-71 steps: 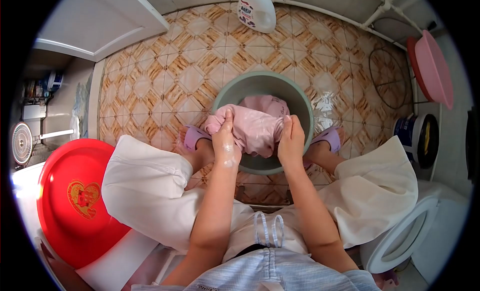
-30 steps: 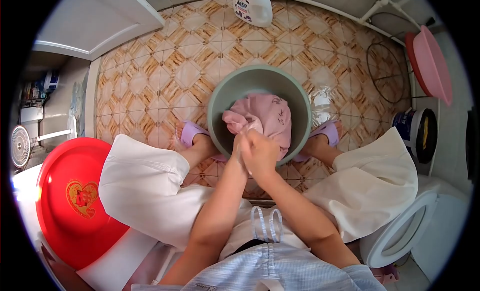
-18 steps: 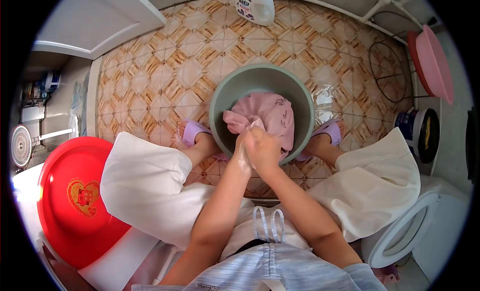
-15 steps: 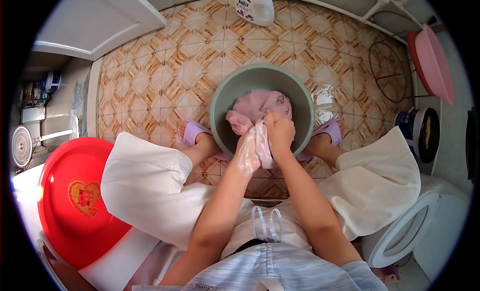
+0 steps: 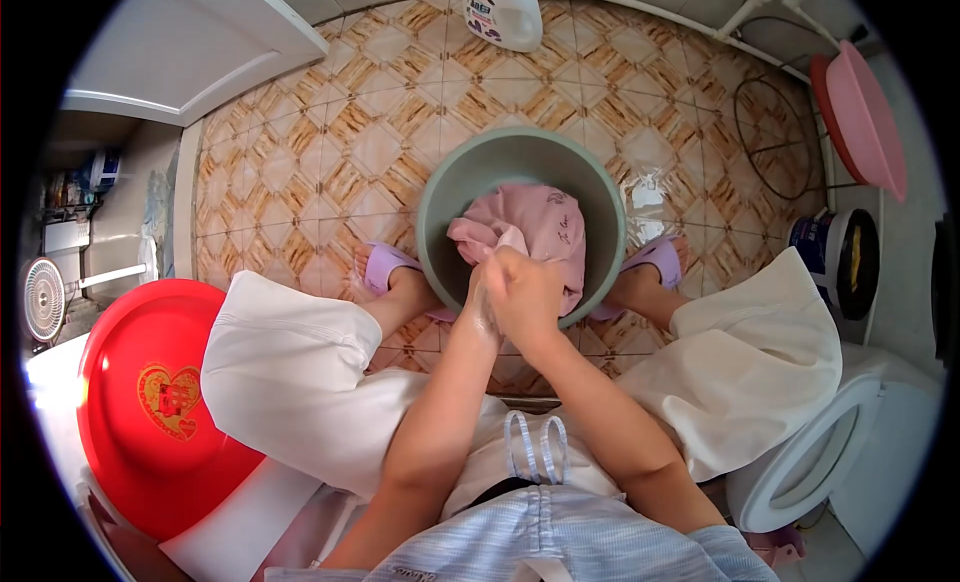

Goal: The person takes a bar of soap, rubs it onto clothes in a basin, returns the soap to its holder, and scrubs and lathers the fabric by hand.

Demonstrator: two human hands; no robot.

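A wet pink cloth garment (image 5: pixel 535 222) with dark lettering lies bunched in the round grey-green bucket (image 5: pixel 436 197). Over the near side of the bucket, my right hand (image 5: pixel 527 294) is closed, pressed against my left hand (image 5: pixel 484 300) with a fold of the cloth gathered at their fingers. My left hand is closed too, partly covered by the right, and its wrist is wet with a little foam. The fingertips of both hands are hidden from above.
My feet in lilac slippers (image 5: pixel 385 264) stand either side of the bucket on patterned tiles. A white detergent bottle (image 5: pixel 505 17) is at the far wall, a red basin (image 5: pixel 130 402) at left, a dark tub (image 5: pixel 850 267) and white toilet (image 5: pixel 800 472) at right.
My right hand has moved left and slightly down onto my left hand. The stretched piece of cloth between the hands has gone from view, and more lettering shows on the garment.
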